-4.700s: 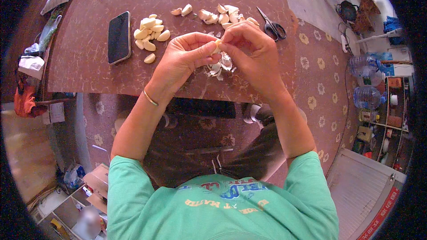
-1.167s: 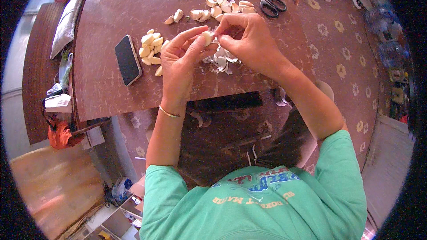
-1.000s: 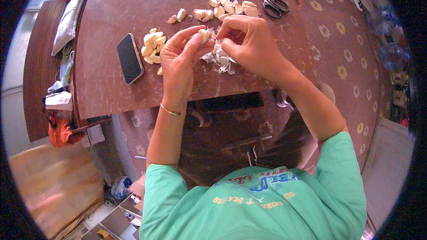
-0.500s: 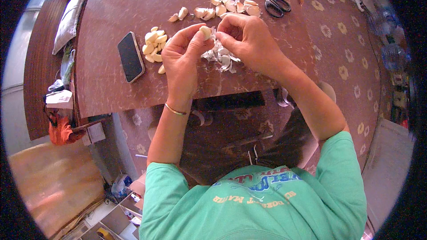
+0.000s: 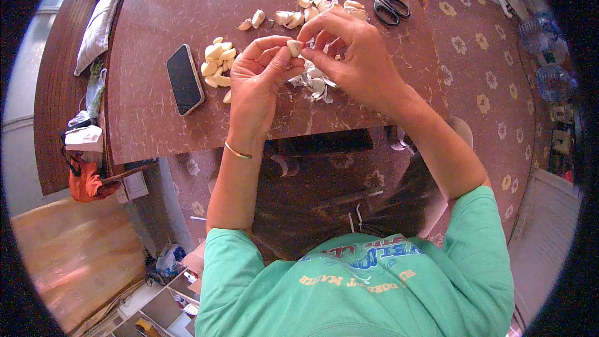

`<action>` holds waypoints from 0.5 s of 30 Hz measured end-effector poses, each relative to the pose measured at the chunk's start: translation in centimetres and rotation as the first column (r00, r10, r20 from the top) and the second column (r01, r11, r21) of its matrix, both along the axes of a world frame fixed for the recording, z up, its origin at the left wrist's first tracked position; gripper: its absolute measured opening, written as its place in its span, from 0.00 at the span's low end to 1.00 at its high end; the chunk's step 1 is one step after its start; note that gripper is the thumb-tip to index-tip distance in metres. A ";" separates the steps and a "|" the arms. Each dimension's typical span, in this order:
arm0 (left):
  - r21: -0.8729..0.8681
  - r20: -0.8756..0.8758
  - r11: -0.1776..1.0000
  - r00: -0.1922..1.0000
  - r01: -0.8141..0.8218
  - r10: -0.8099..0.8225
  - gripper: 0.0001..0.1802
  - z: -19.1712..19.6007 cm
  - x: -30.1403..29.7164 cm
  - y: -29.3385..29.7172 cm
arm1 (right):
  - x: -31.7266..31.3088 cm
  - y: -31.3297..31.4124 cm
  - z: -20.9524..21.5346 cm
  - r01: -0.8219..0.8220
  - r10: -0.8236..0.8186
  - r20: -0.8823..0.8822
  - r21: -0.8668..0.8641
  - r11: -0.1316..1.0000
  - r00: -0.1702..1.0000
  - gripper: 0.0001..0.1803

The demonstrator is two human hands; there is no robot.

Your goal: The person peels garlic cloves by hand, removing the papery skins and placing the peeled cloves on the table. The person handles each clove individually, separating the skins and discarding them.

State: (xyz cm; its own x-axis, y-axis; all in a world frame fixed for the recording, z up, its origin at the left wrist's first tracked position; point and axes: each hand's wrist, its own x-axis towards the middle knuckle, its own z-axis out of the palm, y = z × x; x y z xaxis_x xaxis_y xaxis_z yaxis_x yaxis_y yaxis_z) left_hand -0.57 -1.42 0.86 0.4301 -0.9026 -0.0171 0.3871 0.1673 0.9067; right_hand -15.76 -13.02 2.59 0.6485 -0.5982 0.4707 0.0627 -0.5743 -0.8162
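Note:
Between the thumb and fingers of my left hand (image 5: 259,78) is a pale garlic clove (image 5: 293,48), held above the table. My right hand (image 5: 355,53) pinches the same clove from the other side with thumb and forefinger. Beneath the right fingers lies a heap of white garlic skins (image 5: 317,87), partly hidden by the hand. Left of my left hand sits a pile of smooth peeled cloves (image 5: 215,65). Beyond both hands, unpeeled cloves (image 5: 288,19) are spread in a loose row, some of them covered by my right hand.
A phone (image 5: 185,80) with a dark screen lies at the left on the reddish-brown marbled table (image 5: 168,6). Black-handled scissors (image 5: 390,9) rest at the far right, blades pointing away. Plastic bottles (image 5: 552,81) stand beyond the flowered floor at the right.
The right hand has come left to the clove, and its fingers now meet it. The left hand has shifted slightly right and turned the clove.

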 end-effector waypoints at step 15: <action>0.020 0.039 0.995 0.994 0.101 -0.102 0.13 0.1 0.2 0.3 | -0.6 -0.3 0.3 -0.042 0.041 -0.020 -0.073 0.996 0.999 0.06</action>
